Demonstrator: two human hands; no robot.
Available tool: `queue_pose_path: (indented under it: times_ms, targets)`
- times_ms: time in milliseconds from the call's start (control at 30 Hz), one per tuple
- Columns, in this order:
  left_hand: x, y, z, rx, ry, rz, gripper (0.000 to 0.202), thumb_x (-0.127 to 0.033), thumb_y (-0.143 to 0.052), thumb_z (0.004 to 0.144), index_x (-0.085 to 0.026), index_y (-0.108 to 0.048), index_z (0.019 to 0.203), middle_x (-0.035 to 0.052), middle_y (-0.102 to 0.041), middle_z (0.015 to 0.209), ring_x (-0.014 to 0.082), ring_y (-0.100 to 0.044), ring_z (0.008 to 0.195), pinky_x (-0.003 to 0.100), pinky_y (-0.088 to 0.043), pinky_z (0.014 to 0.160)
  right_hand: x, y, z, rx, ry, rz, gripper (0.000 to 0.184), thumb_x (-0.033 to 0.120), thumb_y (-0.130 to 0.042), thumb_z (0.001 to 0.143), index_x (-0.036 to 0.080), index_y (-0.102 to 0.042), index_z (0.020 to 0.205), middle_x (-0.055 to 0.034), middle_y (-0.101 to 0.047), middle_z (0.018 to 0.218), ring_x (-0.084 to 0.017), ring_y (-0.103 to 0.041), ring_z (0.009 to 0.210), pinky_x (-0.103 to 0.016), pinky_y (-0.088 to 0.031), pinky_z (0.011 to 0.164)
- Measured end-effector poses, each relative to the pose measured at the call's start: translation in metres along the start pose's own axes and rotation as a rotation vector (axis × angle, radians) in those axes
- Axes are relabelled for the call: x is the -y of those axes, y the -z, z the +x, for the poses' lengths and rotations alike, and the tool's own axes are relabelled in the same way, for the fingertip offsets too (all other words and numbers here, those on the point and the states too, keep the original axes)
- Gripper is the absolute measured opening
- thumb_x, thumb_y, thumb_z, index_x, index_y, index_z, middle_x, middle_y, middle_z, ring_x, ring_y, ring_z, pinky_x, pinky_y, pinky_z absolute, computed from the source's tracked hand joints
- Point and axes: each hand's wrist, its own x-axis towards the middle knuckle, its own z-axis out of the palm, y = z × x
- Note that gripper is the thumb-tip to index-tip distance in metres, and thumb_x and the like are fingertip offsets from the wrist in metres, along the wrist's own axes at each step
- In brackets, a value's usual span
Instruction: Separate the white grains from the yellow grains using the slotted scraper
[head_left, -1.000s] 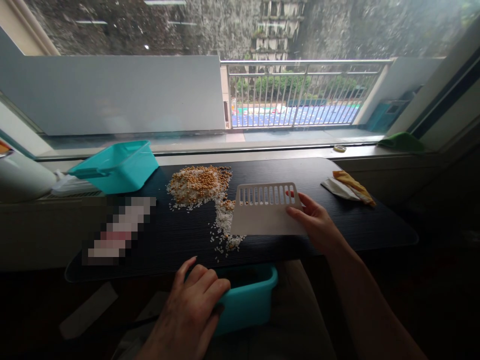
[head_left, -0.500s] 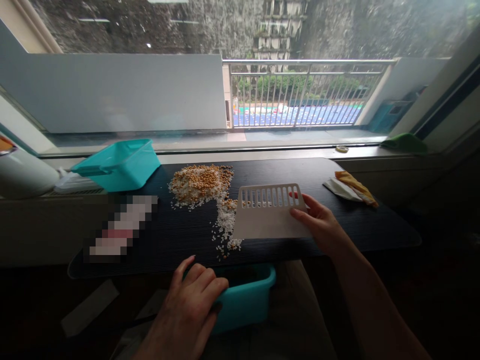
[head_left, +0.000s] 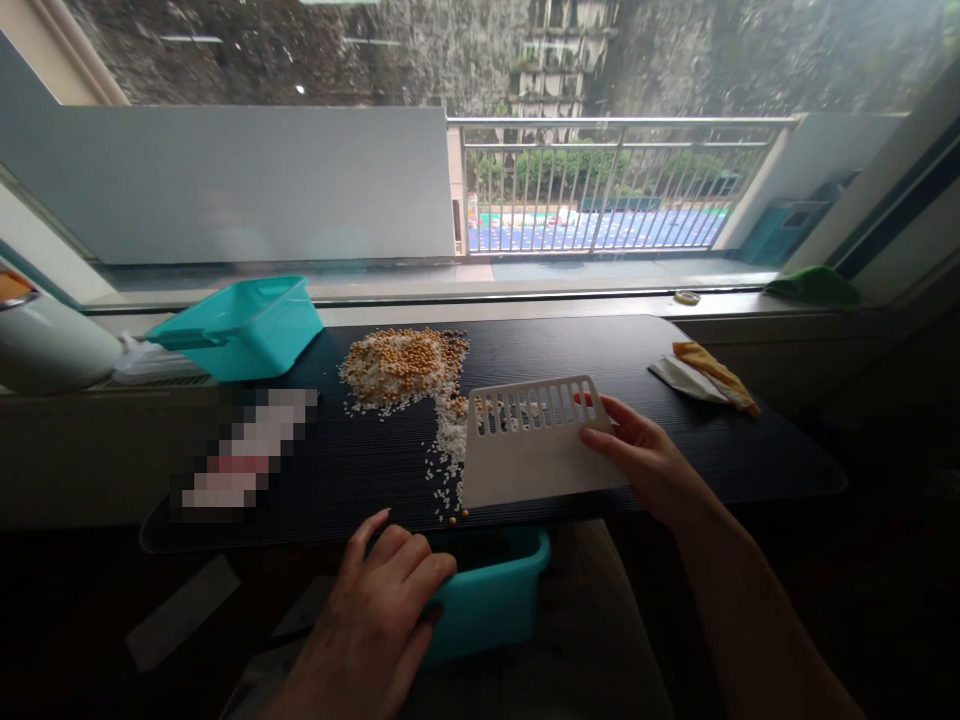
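Observation:
My right hand (head_left: 645,455) grips the right edge of a white slotted scraper (head_left: 529,440), whose lower edge rests on the black table (head_left: 360,470). Just left of the scraper lies a trail of rice and beans (head_left: 450,445) that runs from a larger heap of mixed grain (head_left: 401,365) toward the table's near edge. My left hand (head_left: 379,620) is closed round the left rim of a teal tub (head_left: 499,590) held below that near edge, under the end of the trail.
A second teal tub (head_left: 240,325) is tilted at the back left, beside a white vessel (head_left: 45,350). A blurred packet (head_left: 244,450) lies at the left. A yellow and white cloth (head_left: 701,375) sits at the right. A window sill runs behind the table.
The scraper has slid toward me and tilted slightly, drawing the grain trail closer to the table's near edge. My left hand and its tub have stayed put.

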Motion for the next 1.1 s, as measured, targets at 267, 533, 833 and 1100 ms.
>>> queue_pose_path:
  times_ms: [267,533,833,1100]
  targets:
    - [0.001,0.001,0.002,0.010,0.003,0.003,0.035,-0.003,-0.049,0.077,-0.028,-0.060,0.098,-0.0040,-0.059,0.085,0.0195,-0.052,0.087,0.045,-0.017,0.108,-0.003,-0.008,-0.001,0.032,0.021,-0.024,0.041,0.031,-0.077,0.077,0.026,-0.065,0.116,0.0002,-0.076,0.090,-0.017,-0.070,0.078,-0.027,-0.055,0.070]
    - [0.002,0.000,0.002,-0.013,-0.007,0.016,0.032,-0.004,-0.048,0.078,-0.028,-0.060,0.096,-0.0037,-0.059,0.085,0.0195,-0.052,0.087,0.043,-0.018,0.108,0.006,-0.006,-0.006,-0.008,0.021,-0.046,0.041,0.032,-0.078,0.074,0.026,-0.067,0.113,0.0001,-0.076,0.092,-0.017,-0.070,0.080,-0.025,-0.054,0.070]
    - [0.001,-0.001,0.002,0.004,-0.021,0.024,0.033,-0.004,-0.048,0.077,-0.028,-0.059,0.097,-0.0036,-0.059,0.085,0.0195,-0.051,0.087,0.043,-0.018,0.107,0.007,0.004,0.028,-0.333,0.149,-0.137,0.055,0.036,-0.078,0.066,0.021,-0.061,0.116,0.0026,-0.071,0.070,-0.016,-0.063,0.058,-0.026,-0.049,0.055]
    - [0.000,0.001,0.004,0.012,-0.023,0.037,0.033,-0.004,-0.048,0.076,-0.028,-0.059,0.096,-0.0035,-0.059,0.084,0.0200,-0.052,0.086,0.045,-0.020,0.107,-0.004,-0.002,0.031,-0.219,0.124,-0.124,0.048,0.035,-0.075,0.070,0.024,-0.062,0.114,0.0020,-0.072,0.075,-0.019,-0.067,0.066,-0.030,-0.051,0.063]
